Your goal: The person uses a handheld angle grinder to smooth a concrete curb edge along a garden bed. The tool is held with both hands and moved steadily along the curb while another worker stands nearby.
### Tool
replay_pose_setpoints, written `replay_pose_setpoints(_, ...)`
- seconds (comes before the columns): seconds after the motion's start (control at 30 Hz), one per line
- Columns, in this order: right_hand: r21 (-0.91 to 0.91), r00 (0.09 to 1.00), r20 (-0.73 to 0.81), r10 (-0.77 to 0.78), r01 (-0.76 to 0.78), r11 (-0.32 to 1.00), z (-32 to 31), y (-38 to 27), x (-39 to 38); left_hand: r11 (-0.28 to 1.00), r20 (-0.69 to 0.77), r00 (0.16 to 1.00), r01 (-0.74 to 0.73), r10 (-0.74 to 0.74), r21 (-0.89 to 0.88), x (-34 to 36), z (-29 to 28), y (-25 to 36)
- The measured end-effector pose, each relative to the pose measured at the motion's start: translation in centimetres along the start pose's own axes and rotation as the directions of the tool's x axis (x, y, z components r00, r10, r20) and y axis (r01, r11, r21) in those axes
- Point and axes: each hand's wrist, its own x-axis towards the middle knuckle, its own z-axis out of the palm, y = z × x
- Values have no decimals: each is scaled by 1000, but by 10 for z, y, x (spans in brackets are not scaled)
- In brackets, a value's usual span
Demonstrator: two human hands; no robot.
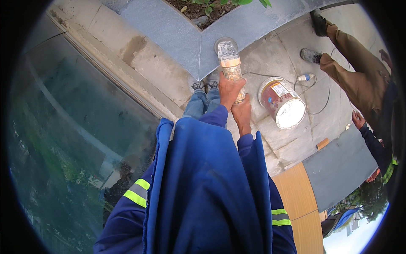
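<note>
My left hand and my right hand both grip a dust-coated angle grinder, the left higher on its body, the right closed around its rear end. The grinder's round disc is at the face of a grey stone planter edge, just right of its angled corner; whether it touches cannot be told. A cord runs from the tool to a white plug connection. A paint-spattered white bucket lies to the right of my hands. My feet are below the planter corner.
A dark glass panel in a ledge runs along the left. At right, another person's legs and hand are close by on the paving. Grey and wood-look boards lie below them. Soil and plants fill the planter.
</note>
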Motion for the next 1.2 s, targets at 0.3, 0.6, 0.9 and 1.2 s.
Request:
replay_pose_setpoints(0.3, -159, 988, 126, -85, 105, 982, 21, 11, -33, 981, -192, 976, 68, -104, -183, -27, -69, -25)
replay_pose_setpoints(0.6, -257, 953, 237, -190, 250, 933, 19, -67, 6, 960, -310, 944, 23, -114, -281, 29, -66, -6)
replay_pose_setpoints(0.9, -251, 923, 297, -243, 321, 913, 43, -166, 29, 961, -333, 927, 83, -171, -264, 98, -119, 44)
replay_pose_setpoints(1.2, -280, 945, 270, -186, 262, 924, 78, -269, 51, 957, -294, 950, 18, -107, -291, 172, -172, 102)
